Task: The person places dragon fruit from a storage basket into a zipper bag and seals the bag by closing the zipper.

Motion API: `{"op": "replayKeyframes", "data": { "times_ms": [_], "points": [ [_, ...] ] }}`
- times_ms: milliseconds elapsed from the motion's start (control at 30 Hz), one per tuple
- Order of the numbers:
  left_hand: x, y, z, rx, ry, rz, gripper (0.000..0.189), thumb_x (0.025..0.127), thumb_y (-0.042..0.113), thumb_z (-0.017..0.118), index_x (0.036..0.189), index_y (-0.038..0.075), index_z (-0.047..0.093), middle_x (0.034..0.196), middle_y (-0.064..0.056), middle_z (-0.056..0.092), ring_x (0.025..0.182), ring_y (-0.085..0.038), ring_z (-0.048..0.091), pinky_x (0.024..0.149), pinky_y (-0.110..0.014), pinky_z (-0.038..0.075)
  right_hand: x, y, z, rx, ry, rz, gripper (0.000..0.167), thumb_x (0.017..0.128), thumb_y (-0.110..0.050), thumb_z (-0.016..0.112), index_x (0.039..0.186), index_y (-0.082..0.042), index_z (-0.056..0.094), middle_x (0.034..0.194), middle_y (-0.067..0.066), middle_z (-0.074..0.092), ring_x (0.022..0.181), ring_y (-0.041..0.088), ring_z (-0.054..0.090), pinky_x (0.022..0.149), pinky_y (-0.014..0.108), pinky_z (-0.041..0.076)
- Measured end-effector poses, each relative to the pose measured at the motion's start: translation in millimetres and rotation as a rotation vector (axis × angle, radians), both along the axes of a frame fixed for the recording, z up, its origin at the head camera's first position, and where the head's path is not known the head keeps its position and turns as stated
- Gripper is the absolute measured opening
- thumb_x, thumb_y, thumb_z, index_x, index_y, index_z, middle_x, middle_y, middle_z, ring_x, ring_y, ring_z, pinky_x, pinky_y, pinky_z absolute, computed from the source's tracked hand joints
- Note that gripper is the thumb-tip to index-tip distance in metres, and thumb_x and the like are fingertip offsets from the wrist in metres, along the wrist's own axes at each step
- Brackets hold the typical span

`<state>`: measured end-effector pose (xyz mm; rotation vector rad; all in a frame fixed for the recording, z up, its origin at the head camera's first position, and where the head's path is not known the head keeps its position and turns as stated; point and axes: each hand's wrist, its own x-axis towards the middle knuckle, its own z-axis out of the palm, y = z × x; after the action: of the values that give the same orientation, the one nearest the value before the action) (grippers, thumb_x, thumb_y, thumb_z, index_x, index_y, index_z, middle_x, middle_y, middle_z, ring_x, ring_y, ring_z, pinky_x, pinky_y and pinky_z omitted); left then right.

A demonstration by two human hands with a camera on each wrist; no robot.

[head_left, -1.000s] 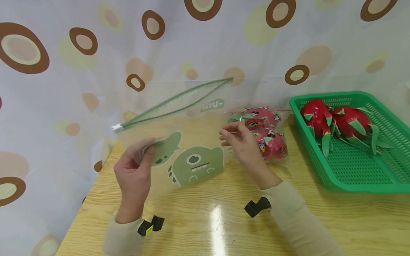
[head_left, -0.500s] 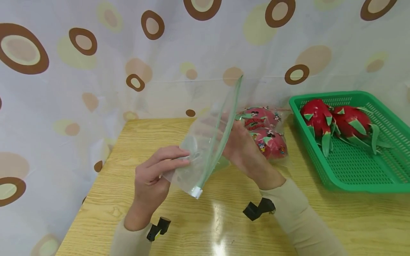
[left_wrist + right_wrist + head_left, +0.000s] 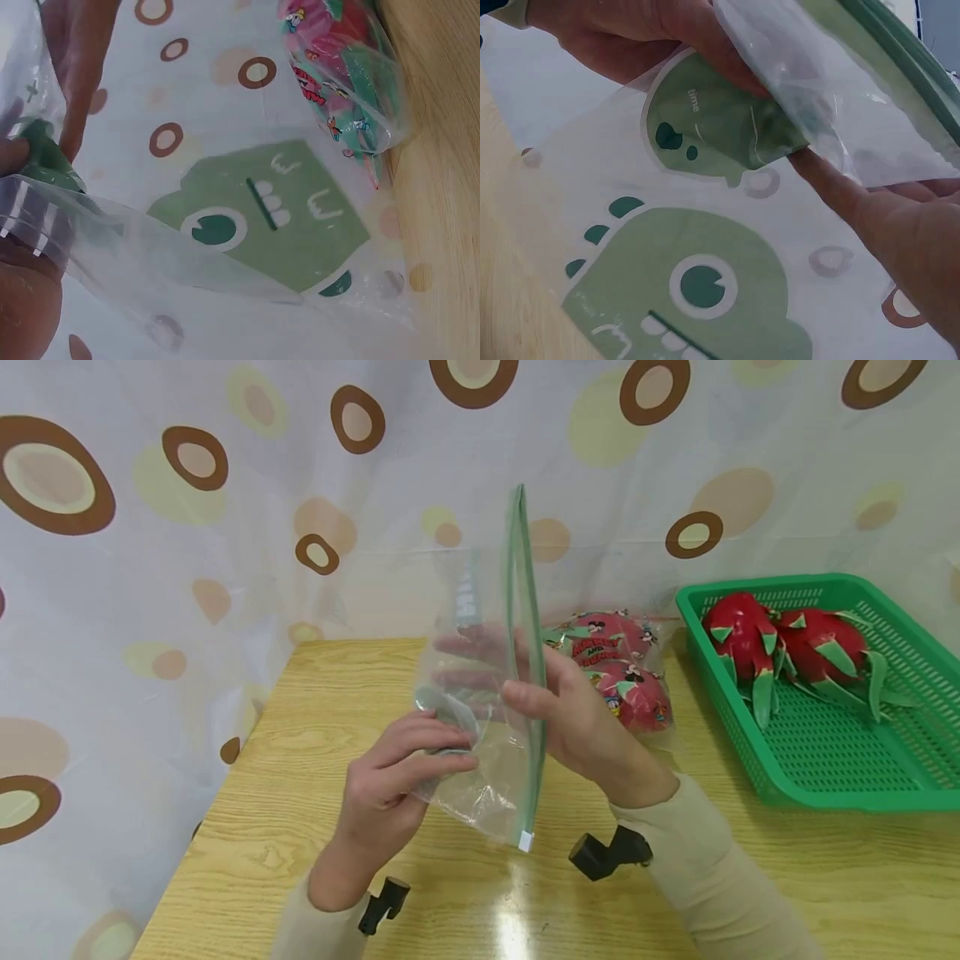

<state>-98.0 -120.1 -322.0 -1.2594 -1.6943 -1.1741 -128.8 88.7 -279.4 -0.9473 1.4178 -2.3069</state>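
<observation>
A clear zip bag (image 3: 487, 785) with a green monster print (image 3: 712, 255) stands on edge over the table. Its green zip strips (image 3: 534, 652) run nearly upright, slightly parted, with the white slider (image 3: 527, 841) at the lower end. My left hand (image 3: 390, 777) pinches the bag's side, where the film is creased. My right hand (image 3: 577, 718) lies at the mouth, thumb toward me on the near side. Its other fingers (image 3: 468, 679) are straight and show through the film; I cannot tell if they are inside the bag or behind it.
Behind my right hand lies a printed bag (image 3: 622, 681) filled with red and green dragon fruit. At the right stands a green basket (image 3: 810, 789) holding two dragon fruits (image 3: 821, 647). A patterned cloth (image 3: 450, 460) hangs behind the wooden table (image 3: 240, 827).
The zip bag has swung from lying slanted to upright, its slider moving from left to lower right. My left hand has moved right; my right fingers have reached to the bag's mouth.
</observation>
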Motion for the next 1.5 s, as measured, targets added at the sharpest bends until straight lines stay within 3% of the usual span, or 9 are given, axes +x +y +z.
{"op": "replayKeyframes", "data": {
  "times_ms": [200,467,733,900,1067,1167,1267,1367,1500],
  "points": [
    [0.5,4.4,-4.4,-0.024,-0.027,0.018,0.016,0.094,-0.003,0.062,0.101,0.002,0.075,0.104,-0.014,0.072,0.104,-0.028,0.065,0.11,-0.043,0.047,1.4,4,-1.1,-0.029,-0.004,0.006,0.049,0.099,0.003,0.034,0.146,-0.005,0.041,0.145,0.009,0.053,0.131,0.034,0.055,0.105,0.048,0.05],
    [-1.4,6.7,-21.7,-0.146,-0.26,0.057,0.054,0.072,-0.012,0.061,0.123,0.006,0.066,0.13,-0.015,0.061,0.125,-0.028,0.054,0.107,-0.033,0.048,2.0,18,-20.1,-0.001,-0.171,-0.239,0.041,0.106,-0.007,0.04,0.147,-0.005,0.04,0.14,0.007,0.059,0.123,0.023,0.062,0.097,0.042,0.056],
    [-3.1,11.8,-38.0,-0.395,-0.554,-0.038,0.084,0.086,0.031,0.07,0.156,0.014,0.027,0.163,-0.012,0.019,0.152,-0.031,0.02,0.117,-0.061,0.03,2.8,30,-37.3,0.063,-0.251,-0.342,0.049,0.109,-0.032,0.037,0.148,-0.004,0.038,0.143,0.009,0.057,0.12,0.022,0.064,0.097,0.039,0.056],
    [-5.7,19.0,-44.2,-0.444,-0.64,-0.084,0.098,0.09,0.076,0.042,0.16,0.016,0.01,0.166,-0.011,0.006,0.154,-0.029,0.01,0.117,-0.066,0.025,6.0,33,-42.8,-0.022,-0.356,-0.332,0.049,0.109,-0.046,0.024,0.138,-0.013,0.046,0.127,-0.001,0.064,0.118,0.015,0.062,0.098,0.03,0.054],
    [-6.8,29.7,-43.0,-0.422,-0.783,-0.022,0.081,0.095,0.074,0.031,0.16,0.03,0.011,0.166,-0.001,0.005,0.154,-0.024,0.009,0.118,-0.066,0.022,10.3,36,-50.3,-0.009,-0.369,-0.351,0.046,0.11,-0.037,0.022,0.143,-0.012,0.043,0.13,0.002,0.063,0.12,0.02,0.063,0.096,0.043,0.057],
    [-6.8,40.4,-39.0,-0.422,-0.85,0.049,0.074,0.096,0.072,0.033,0.158,0.037,0.013,0.166,0.002,0.007,0.154,-0.023,0.01,0.118,-0.064,0.022,12.7,36,-54.5,0.012,-0.352,-0.435,0.04,0.11,-0.034,0.028,0.128,-0.01,0.055,0.115,-0.001,0.068,0.105,0.013,0.067,0.09,0.035,0.06],
    [-7.1,53.1,-37.2,-0.433,-0.861,0.11,0.079,0.094,0.074,0.033,0.159,0.033,0.015,0.166,-0.004,0.005,0.153,-0.027,0.012,0.119,-0.063,0.023,14.6,38,-59.1,0.046,-0.298,-0.466,0.039,0.109,-0.032,0.034,0.122,-0.005,0.059,0.108,-0.004,0.068,0.099,0.008,0.067,0.087,0.027,0.059],
    [-7.2,65.6,-38.2,-0.47,-0.815,0.162,0.089,0.092,0.077,0.034,0.16,0.025,0.013,0.166,-0.011,0.0,0.15,-0.03,0.023,0.118,-0.064,0.024,15.7,42,-63.9,0.141,-0.212,-0.433,0.045,0.109,-0.028,0.036,0.138,0.004,0.05,0.117,-0.001,0.068,0.094,0.006,0.068,0.084,0.024,0.059],
    [-4.9,77.9,-38.0,-0.541,-0.735,0.25,0.097,0.09,0.068,0.054,0.161,0.017,0.011,0.166,-0.018,0.0,0.148,-0.037,0.026,0.118,-0.063,0.026,16.0,47,-67.5,0.308,-0.138,-0.435,0.042,0.107,-0.018,0.039,0.144,0.001,0.047,0.135,0.005,0.06,0.104,0.007,0.067,0.088,0.021,0.057]
  ]
}}
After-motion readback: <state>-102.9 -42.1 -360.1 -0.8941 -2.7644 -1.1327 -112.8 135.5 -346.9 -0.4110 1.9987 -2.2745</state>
